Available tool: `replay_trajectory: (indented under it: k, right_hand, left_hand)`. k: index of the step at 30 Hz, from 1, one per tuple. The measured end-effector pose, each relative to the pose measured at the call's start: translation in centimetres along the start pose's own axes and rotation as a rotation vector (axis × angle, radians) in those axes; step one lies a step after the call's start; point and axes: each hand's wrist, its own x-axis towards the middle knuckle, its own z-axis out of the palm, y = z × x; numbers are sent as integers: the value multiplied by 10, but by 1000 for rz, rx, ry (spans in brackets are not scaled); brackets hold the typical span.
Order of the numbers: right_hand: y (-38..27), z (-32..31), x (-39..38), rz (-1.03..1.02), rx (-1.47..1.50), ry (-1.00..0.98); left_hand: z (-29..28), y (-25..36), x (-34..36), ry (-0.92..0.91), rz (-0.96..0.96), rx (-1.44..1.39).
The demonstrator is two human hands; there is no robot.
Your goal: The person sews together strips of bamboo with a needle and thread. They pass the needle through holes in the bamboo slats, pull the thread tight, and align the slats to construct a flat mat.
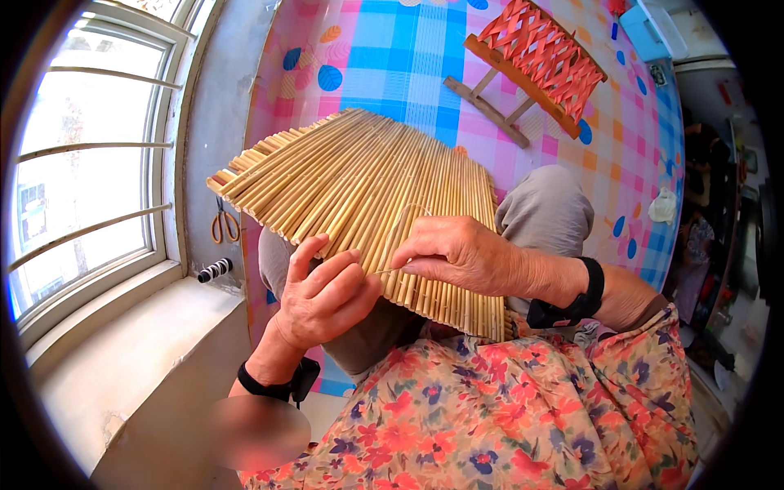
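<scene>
Across my lap lies a mat of straw-coloured reed stalks (359,180), laid side by side and fanned out toward the far left. My left hand (325,294) grips its near left edge, fingers curled over the stalk ends. Above the near part of the mat, my right hand (461,255) is closed in a pinch on a thin, pale thread (384,270). The thread stretches toward the left fingertips, and a loop of it rises over the stalks behind the right hand. Whether a needle sits in the pinch is hidden.
A folding stool with a red woven seat (543,61) stands at the far right on a checked, leaf-patterned floor sheet (400,65). Scissors (224,226) and a black-and-white striped roll (215,270) lie by the barred window (90,147). A blue bin (645,33) is at the far right.
</scene>
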Motion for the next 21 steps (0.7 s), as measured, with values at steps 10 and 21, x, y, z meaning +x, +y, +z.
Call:
replay_trajectory:
  k: [10,21]
  right_hand:
    - [14,5,3,-43,-62,-79]
    - [11,-1,7,-66,-73,-143]
  left_hand:
    - [-1,1,0,1,0,-3]
    - [-4,2,-1,1,-7,-14]
